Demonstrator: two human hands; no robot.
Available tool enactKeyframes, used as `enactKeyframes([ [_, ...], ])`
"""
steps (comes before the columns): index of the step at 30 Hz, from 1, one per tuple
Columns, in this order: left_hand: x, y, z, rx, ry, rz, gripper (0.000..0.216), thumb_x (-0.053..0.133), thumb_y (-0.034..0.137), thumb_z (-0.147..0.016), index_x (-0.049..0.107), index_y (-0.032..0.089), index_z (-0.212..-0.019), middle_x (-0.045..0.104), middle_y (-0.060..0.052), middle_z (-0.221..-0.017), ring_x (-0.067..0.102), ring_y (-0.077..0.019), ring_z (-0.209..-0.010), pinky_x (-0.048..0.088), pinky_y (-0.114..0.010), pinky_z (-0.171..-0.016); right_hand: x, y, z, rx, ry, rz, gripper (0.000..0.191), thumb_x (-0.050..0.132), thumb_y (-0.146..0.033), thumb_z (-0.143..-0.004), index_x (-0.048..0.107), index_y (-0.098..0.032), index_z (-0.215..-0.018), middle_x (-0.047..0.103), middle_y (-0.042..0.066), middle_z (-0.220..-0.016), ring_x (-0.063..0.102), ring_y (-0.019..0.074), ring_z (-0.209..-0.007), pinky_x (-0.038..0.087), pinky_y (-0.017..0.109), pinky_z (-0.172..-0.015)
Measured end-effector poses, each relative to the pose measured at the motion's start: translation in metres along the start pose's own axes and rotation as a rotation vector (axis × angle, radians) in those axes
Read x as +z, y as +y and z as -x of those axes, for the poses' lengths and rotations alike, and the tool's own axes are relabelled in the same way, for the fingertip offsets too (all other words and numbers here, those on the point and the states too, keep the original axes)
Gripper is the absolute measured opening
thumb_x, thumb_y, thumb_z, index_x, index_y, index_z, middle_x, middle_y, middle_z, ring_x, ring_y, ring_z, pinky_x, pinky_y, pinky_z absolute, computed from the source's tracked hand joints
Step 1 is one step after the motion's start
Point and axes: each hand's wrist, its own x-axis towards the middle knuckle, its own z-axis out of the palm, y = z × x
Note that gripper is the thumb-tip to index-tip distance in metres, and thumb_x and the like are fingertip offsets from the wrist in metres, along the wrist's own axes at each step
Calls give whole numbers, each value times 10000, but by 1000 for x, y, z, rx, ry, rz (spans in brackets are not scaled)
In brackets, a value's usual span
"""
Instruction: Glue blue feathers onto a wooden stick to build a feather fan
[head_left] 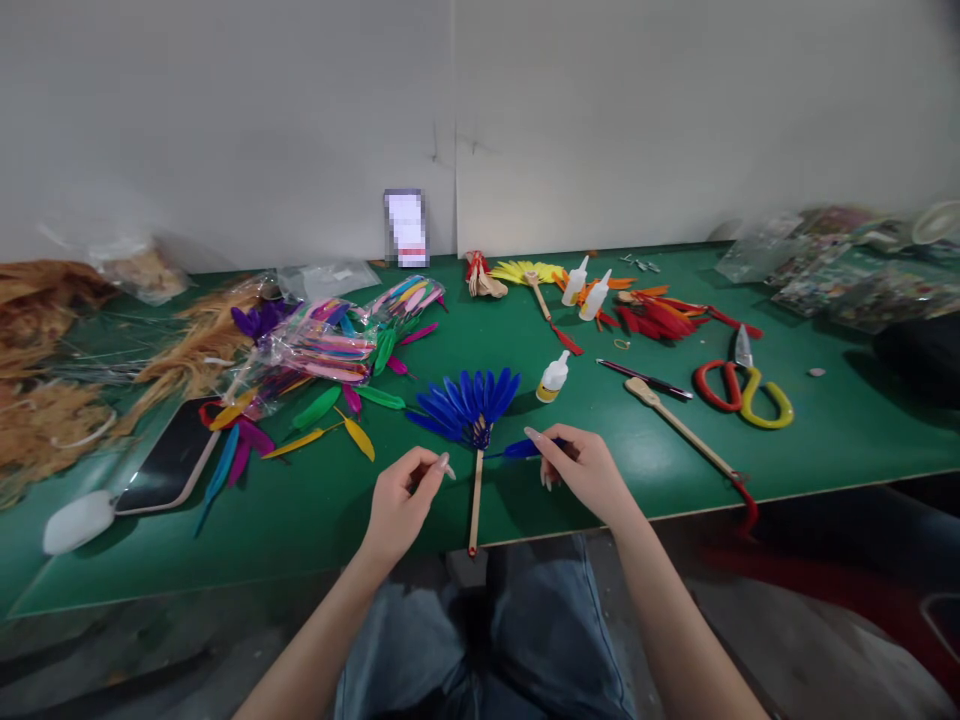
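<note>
In the head view, a fan of blue feathers (pixel 469 400) on a flat wooden stick (pixel 476 500) lies on the green table between my hands. My right hand (pixel 581 468) is closed on a loose blue feather (pixel 520 450), whose quill end points left toward the base of the fan. To the left of the stick, my left hand (pixel 405 502) is closed in a pinch, thumb and forefinger together. Whether anything is between those fingertips I cannot make out. A small white glue bottle (pixel 553 380) stands just behind my right hand.
Loose coloured feathers and bagged feathers (pixel 322 340) lie left, beside a phone (pixel 171 455). Scissors (pixel 739 385), a pen (pixel 645 379) and a wooden stick (pixel 679 425) lie right. Behind are two glue bottles (pixel 594 298), a yellow fan (pixel 525 272) and red feathers (pixel 656 315).
</note>
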Motion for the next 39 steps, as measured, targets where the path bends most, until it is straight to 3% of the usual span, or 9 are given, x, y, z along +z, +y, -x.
enactKeyframes([
  [8,1,-3,2,-65,-85,96,436,453,457,-902,515,165,-584,372,66,-402,374,-60,-317,320,-180,-359,1,4,-1,-11,-8,-7,405,542,-567,-828,547,-207,-641,565,-16,-478,534,130,-432,423,241,-467],
  [12,0,0,-1,-48,-68,182,262,549,396,-862,635,148,-847,613,-3,-630,567,-103,-499,448,-199,-470,2,5,-3,-17,6,-16,417,539,-573,-827,557,-202,-638,563,-13,-475,523,127,-429,414,239,-463],
  [15,2,4,0,-67,-32,208,231,603,344,-823,646,141,-925,684,-50,-780,603,-119,-557,475,-215,-497,4,8,-3,-13,14,-40,430,551,-588,-812,558,-199,-629,564,-12,-471,518,123,-422,412,236,-456],
  [21,15,10,4,-16,-33,206,169,622,298,-816,639,141,-757,604,8,-560,553,-98,-504,458,-203,-521,4,14,-3,19,61,-132,430,574,-602,-786,550,-202,-631,533,-26,-432,497,117,-391,406,234,-436],
  [24,20,12,2,-87,-66,351,264,598,325,-840,592,145,-647,522,35,-457,484,-75,-406,399,-183,-439,4,15,-3,13,57,-152,409,591,-574,-789,554,-199,-631,531,-29,-431,492,109,-389,402,227,-433],
  [27,22,15,-2,-277,-205,688,401,566,377,-863,498,151,-539,380,63,-353,324,-41,-296,275,-156,-343,4,12,1,-10,42,-150,377,591,-536,-807,563,-198,-642,533,-25,-440,497,112,-398,403,228,-431],
  [32,22,26,6,-460,-624,1221,549,531,472,-879,367,156,-461,211,92,-313,126,-10,-235,185,-129,-297,3,-8,21,-101,17,-15,241,603,-424,-832,680,-196,-823,585,-15,-482,545,132,-419,452,251,-464],
  [36,33,34,25,-490,-910,1381,753,324,692,-861,422,167,-330,201,29,-190,172,-52,-149,192,-175,-246,5,-33,41,-301,73,165,178,587,-316,-856,715,-237,-953,664,-3,-570,604,138,-469,498,248,-519],
  [39,48,31,39,-494,-1086,1415,919,91,844,-749,514,169,-291,255,-42,-165,256,-103,-128,248,-224,-233,10,-51,50,-401,24,191,201,553,-254,-874,710,-253,-999,728,9,-707,662,147,-556,530,241,-567],
])
